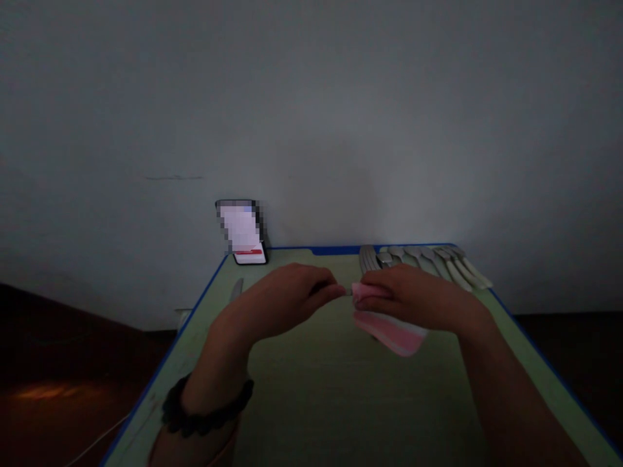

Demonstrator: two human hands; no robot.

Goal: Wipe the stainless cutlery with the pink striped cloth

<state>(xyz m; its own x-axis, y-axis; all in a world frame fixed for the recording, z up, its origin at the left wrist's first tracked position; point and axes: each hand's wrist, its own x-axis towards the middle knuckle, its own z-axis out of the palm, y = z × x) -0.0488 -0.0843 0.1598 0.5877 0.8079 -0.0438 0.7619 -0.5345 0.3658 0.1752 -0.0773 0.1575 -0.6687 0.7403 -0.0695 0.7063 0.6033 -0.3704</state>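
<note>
My left hand, with a dark beaded bracelet on the wrist, pinches one end of a thin metal utensil. Most of that utensil is hidden by fingers and cloth, so its kind does not show. My right hand is closed on a pink and white cloth, part of which wraps round the utensil. The cloth's loose end hangs below the right palm, over the table. Both hands are close together above the middle of the table.
Several forks and spoons lie along the far right of the green, blue-edged table, beside white-handled cutlery. A lit phone leans on the wall at the back left. A knife blade shows behind my left wrist.
</note>
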